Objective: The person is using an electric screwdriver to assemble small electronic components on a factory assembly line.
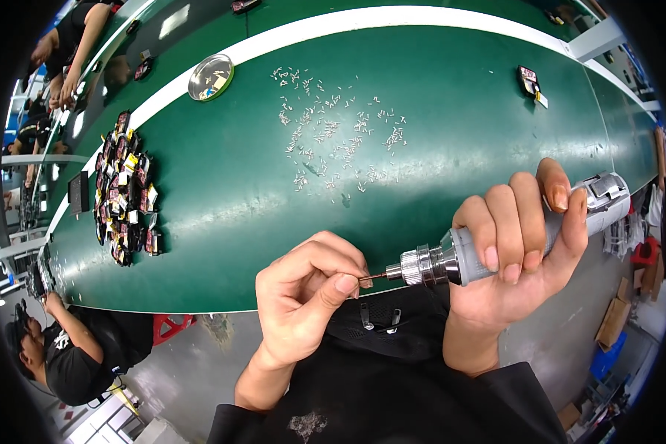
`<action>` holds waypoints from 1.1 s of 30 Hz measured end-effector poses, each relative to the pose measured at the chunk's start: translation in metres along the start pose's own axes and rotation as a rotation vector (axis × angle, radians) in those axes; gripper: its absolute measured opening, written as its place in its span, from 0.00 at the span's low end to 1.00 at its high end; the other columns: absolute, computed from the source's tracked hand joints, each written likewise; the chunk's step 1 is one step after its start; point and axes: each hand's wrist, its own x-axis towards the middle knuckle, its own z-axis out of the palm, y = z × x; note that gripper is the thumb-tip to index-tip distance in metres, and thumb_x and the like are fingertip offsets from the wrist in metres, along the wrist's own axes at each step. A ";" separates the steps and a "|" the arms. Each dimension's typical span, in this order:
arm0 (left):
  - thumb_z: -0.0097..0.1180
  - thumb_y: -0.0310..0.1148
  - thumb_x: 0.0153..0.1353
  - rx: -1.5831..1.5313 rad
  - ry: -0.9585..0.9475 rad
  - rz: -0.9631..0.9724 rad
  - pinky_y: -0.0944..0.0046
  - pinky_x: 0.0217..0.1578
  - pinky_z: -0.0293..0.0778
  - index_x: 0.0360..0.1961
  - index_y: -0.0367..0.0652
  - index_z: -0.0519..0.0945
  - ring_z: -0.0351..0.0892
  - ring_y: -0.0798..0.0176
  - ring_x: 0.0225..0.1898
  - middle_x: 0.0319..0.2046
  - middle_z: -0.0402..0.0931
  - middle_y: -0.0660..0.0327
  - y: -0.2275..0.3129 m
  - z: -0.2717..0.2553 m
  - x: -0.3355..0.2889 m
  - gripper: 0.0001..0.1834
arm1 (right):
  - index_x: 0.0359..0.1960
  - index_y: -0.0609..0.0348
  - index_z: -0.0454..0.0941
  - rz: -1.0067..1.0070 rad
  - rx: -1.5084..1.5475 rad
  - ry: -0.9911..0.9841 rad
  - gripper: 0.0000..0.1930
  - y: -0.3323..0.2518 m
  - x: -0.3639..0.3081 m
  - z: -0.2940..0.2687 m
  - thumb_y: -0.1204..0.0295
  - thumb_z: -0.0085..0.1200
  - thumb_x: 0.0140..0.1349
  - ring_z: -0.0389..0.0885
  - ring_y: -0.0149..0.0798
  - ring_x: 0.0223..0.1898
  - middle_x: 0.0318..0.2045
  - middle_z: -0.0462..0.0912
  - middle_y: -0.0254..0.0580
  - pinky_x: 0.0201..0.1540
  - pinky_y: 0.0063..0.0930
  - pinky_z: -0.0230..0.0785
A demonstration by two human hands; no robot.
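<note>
My right hand point(507, 244) is wrapped round a grey electric screwdriver point(462, 255), held nearly level with its silver chuck pointing left. A thin brown bit point(375, 277) sticks out of the chuck. Its far end lies between the thumb and fingertips of my left hand point(300, 292), which pinches it; whether something tiny sits on the tip is hidden by the fingers. Both hands are at the near edge of the green table point(229, 207). Beyond them, many small silvery slivers, probably screws point(329, 129), lie scattered across the tabletop.
At the left stands a heap of small black parts with yellow and white tags point(126, 192). A round metal dish point(212, 77) sits farther back, and one black part point(529, 81) lies at the far right. Other people point(66, 348) work at the left.
</note>
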 end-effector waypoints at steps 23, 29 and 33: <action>0.45 0.30 0.66 0.912 0.077 0.293 0.66 0.33 0.72 0.42 0.28 0.78 0.77 0.61 0.31 0.33 0.78 0.50 0.027 -0.030 0.026 0.15 | 0.32 0.55 0.64 0.021 -0.032 0.130 0.12 0.005 0.012 -0.020 0.63 0.34 0.71 0.58 0.24 0.11 0.11 0.59 0.26 0.20 0.23 0.59; 0.50 0.29 0.65 1.405 0.388 0.362 0.71 0.33 0.69 0.45 0.34 0.77 0.75 0.72 0.30 0.29 0.80 0.61 0.091 -0.133 0.102 0.11 | 0.33 0.54 0.60 0.013 -0.069 0.331 0.08 0.009 -0.002 -0.033 0.67 0.40 0.70 0.57 0.23 0.12 0.12 0.58 0.26 0.20 0.21 0.58; 0.55 0.34 0.59 1.739 0.625 0.143 0.55 0.38 0.73 0.46 0.36 0.75 0.80 0.50 0.35 0.29 0.80 0.51 0.145 -0.230 0.166 0.17 | 0.33 0.54 0.58 0.038 -0.078 0.360 0.09 0.019 -0.015 -0.035 0.66 0.41 0.70 0.58 0.23 0.11 0.12 0.58 0.27 0.19 0.20 0.58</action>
